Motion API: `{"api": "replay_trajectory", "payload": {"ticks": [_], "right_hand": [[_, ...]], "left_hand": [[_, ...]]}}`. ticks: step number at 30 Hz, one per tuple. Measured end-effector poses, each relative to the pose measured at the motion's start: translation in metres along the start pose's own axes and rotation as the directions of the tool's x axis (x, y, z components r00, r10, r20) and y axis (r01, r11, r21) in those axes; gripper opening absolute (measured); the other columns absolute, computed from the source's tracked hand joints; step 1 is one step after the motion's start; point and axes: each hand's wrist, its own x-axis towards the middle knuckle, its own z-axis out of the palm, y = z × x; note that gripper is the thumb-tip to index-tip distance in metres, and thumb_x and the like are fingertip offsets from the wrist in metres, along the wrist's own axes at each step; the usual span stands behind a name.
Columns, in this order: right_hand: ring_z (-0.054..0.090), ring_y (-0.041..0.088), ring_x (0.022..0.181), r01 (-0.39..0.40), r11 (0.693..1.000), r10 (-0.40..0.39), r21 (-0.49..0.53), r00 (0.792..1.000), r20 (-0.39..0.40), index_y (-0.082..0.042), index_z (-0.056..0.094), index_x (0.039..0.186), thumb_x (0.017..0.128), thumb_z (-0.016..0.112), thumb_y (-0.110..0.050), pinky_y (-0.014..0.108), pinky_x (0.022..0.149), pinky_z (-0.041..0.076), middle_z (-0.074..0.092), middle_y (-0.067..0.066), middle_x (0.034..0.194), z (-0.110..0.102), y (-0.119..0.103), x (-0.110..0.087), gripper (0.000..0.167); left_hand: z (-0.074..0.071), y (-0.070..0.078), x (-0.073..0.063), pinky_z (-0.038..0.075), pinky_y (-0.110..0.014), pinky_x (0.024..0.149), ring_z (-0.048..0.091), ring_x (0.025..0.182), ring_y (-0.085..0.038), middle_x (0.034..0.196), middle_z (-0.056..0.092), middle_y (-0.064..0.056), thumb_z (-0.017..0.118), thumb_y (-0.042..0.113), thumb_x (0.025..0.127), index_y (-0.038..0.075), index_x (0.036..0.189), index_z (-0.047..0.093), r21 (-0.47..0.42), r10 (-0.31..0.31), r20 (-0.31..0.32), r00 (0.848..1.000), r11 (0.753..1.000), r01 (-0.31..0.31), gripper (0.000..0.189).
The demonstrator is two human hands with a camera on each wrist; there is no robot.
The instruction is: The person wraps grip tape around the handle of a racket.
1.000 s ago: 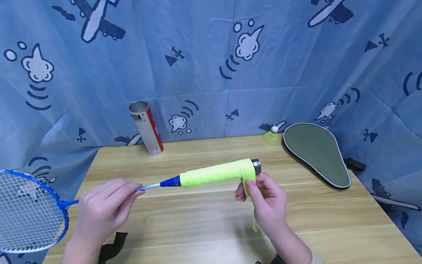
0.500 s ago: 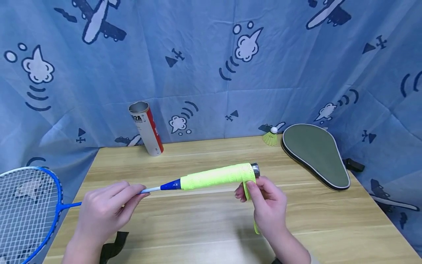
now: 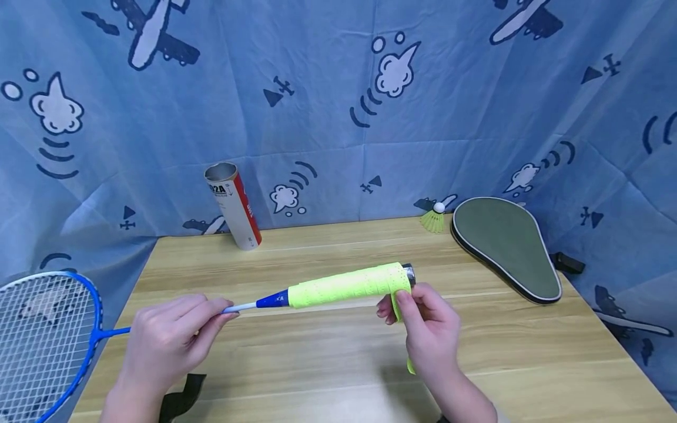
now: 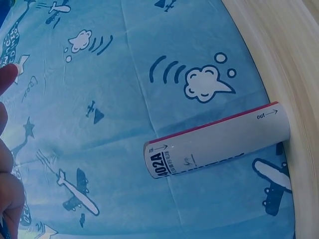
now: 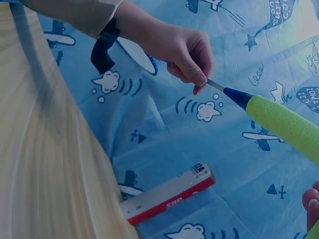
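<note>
My left hand (image 3: 171, 335) pinches the thin shaft of a blue badminton racket (image 3: 273, 299), holding it level above the table; the strung head extends off to the left. Yellow-green grip tape (image 3: 344, 286) covers the handle in overlapping turns almost to the dark butt end (image 3: 409, 274). Just below that end, my right hand (image 3: 432, 323) pinches the loose length of tape between thumb and fingers, and its tail hangs below the hand. In the right wrist view the left hand (image 5: 187, 57) shows on the shaft, while only fingertips of the right hand (image 5: 312, 204) appear at the edge.
A white and red shuttlecock tube (image 3: 235, 208) stands at the table's back left. A yellow shuttlecock (image 3: 433, 218) and a green paddle case (image 3: 505, 247) lie at the back right of the wooden table (image 3: 317, 364). A blue patterned curtain (image 3: 317, 111) hangs behind.
The racket's handle has dipped slightly and turned a little about its length, so lettering now shows on the blue cone. Both hands keep their holds.
</note>
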Motion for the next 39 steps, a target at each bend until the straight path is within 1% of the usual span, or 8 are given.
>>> {"api": "replay_trajectory", "payload": {"ticks": [3,6,10,15,20,25,32,39], "right_hand": [[0.068,0.017,0.065,-0.038,0.999,0.038,-0.003,0.999,-0.023,0.016,0.055,0.084,0.097,0.047,0.022,0.024,0.055,0.056,0.070,0.012,0.076,0.000,0.001,-0.001,0.016],[0.065,0.016,0.060,-0.056,0.998,0.056,-0.013,0.998,-0.019,0.015,0.054,0.082,0.099,0.048,0.019,0.024,0.053,0.055,0.068,0.011,0.073,-0.003,0.002,-0.001,0.018],[0.065,0.015,0.061,-0.069,0.996,0.071,-0.048,0.996,0.044,0.015,0.055,0.086,0.101,0.047,0.016,0.024,0.053,0.055,0.067,0.010,0.075,-0.007,-0.001,0.001,0.017],[0.066,0.018,0.067,-0.049,0.998,0.052,-0.032,0.993,0.105,0.019,0.054,0.094,0.099,0.041,0.021,0.026,0.057,0.055,0.069,0.013,0.080,-0.010,-0.004,0.005,0.014],[0.067,0.014,0.066,-0.119,0.986,0.122,-0.114,0.992,0.020,0.017,0.056,0.088,0.101,0.047,0.015,0.024,0.056,0.056,0.070,0.006,0.076,-0.009,-0.006,0.007,0.015],[0.068,0.013,0.063,-0.165,0.975,0.158,-0.146,0.986,-0.060,0.014,0.056,0.080,0.100,0.053,0.014,0.024,0.055,0.056,0.070,0.003,0.072,-0.009,-0.007,0.007,0.020],[0.068,0.013,0.065,-0.121,0.984,0.119,-0.131,0.993,-0.023,0.014,0.056,0.081,0.101,0.054,0.012,0.025,0.055,0.056,0.070,0.004,0.074,-0.008,-0.005,0.006,0.020],[0.069,0.017,0.074,-0.038,0.999,0.039,-0.026,0.998,0.040,0.018,0.057,0.097,0.095,0.046,0.025,0.025,0.057,0.055,0.071,0.010,0.082,-0.013,-0.004,0.007,0.013]], "left_hand": [[-0.001,0.001,0.000,0.046,-0.010,0.053,0.055,0.052,-0.002,0.074,0.071,0.007,0.050,0.057,0.105,0.014,0.092,0.079,-0.020,-0.014,0.016,1.000,1.000,0.014,0.054],[0.000,0.000,0.001,0.046,-0.010,0.053,0.057,0.053,-0.003,0.075,0.072,0.007,0.051,0.055,0.105,0.013,0.089,0.077,-0.034,0.011,-0.028,1.000,0.999,-0.012,0.052],[0.001,-0.001,0.003,0.047,-0.011,0.053,0.059,0.053,-0.004,0.075,0.073,0.006,0.053,0.051,0.106,0.013,0.085,0.077,-0.034,0.058,-0.103,0.993,0.997,-0.062,0.050],[0.002,0.000,0.003,0.049,-0.011,0.055,0.060,0.054,-0.005,0.076,0.073,0.006,0.053,0.052,0.105,0.013,0.086,0.079,-0.030,0.055,-0.101,0.993,0.998,-0.059,0.051],[0.003,0.003,0.004,0.051,-0.015,0.054,0.060,0.054,-0.007,0.073,0.072,0.006,0.054,0.051,0.105,0.013,0.085,0.078,-0.003,0.071,-0.114,0.991,0.997,-0.072,0.049],[0.005,0.003,0.004,0.050,-0.013,0.053,0.057,0.053,-0.004,0.072,0.070,0.007,0.055,0.051,0.105,0.013,0.085,0.076,-0.032,0.073,-0.097,0.993,0.997,-0.076,0.048],[0.005,0.001,0.002,0.046,-0.009,0.053,0.058,0.054,-0.001,0.076,0.073,0.008,0.055,0.053,0.104,0.015,0.088,0.078,-0.075,0.050,-0.068,0.996,0.996,-0.055,0.048],[0.004,0.001,0.002,0.042,-0.008,0.050,0.047,0.050,0.002,0.070,0.068,0.010,0.056,0.050,0.104,0.014,0.086,0.077,-0.082,0.056,-0.086,0.995,0.995,-0.063,0.046]]}}
